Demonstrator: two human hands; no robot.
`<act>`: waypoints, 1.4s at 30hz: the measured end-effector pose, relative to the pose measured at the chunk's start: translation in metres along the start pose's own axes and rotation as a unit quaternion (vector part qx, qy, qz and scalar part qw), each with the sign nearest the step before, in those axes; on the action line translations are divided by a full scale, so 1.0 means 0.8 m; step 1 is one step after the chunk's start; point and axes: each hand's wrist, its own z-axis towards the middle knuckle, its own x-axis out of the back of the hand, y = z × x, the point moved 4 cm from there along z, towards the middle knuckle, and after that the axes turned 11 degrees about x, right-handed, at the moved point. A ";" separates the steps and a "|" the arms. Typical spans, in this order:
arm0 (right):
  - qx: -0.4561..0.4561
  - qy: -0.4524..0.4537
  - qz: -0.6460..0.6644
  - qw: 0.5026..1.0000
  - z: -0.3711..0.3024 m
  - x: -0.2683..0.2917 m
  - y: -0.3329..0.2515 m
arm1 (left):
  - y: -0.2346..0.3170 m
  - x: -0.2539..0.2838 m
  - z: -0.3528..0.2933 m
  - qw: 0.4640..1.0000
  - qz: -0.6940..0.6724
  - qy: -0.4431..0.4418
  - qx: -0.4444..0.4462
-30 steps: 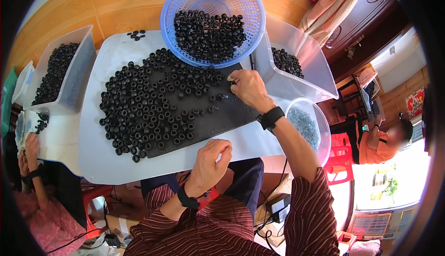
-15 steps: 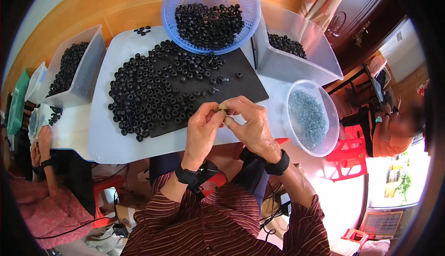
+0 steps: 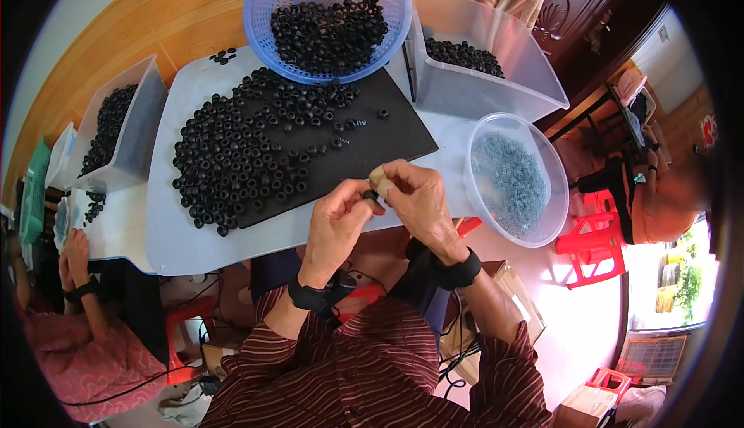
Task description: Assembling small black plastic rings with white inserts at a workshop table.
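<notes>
A: What are the pieces like?

B: Stubby black rings (image 3: pixel 232 157), rounded on the outside, each with a hole through the middle and a dull sheen, like rubber or plastic. Tiny metal-looking coils (image 3: pixel 357 123) lie beside a few of them.

A: And the hands?

B: The left hand (image 3: pixel 337 219) has its grip pinched on one black ring (image 3: pixel 370 194), over the near side of the bench (image 3: pixel 182 244). The fingertips of the right hand (image 3: pixel 418 203) come up against the same spot. How far that grip is closed, and whether it has hold of anything, there's no telling; the fingers cover it.

A: What about the containers?

B: A blue basket (image 3: pixel 260 29), round and pierced all over, holds a heap of black pieces. Right of it, an oblong clear bin (image 3: pixel 488 93) has more of them. Nearer the right hand, a round see-through tub (image 3: pixel 557 195) carries a bluish-grey mass of bits too fine to make out. At the far left, a cloudy bin (image 3: pixel 145 132) also holds black pieces.

A: And the surface?

B: The bench is pale and smooth with rounded corners. A flat black mat (image 3: pixel 380 145) lies on it, the rings heaped over its left part and beyond. Behind stands an orange wood-panelled wall (image 3: pixel 194 27); to the right, a dark carved door (image 3: pixel 577 10) and a red plastic stool (image 3: pixel 593 254).
</notes>
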 end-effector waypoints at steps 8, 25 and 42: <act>0.238 -0.018 -0.287 0.928 0.108 0.000 -0.004 | -0.019 0.009 -0.001 0.999 -0.016 0.000 0.032; 0.036 -0.066 -0.193 0.978 0.108 0.014 0.038 | -0.020 0.011 -0.002 0.999 0.020 -0.008 0.046; 0.288 -0.079 -0.353 0.887 0.101 -0.042 -0.005 | -0.021 0.010 -0.002 0.999 -0.016 0.009 0.040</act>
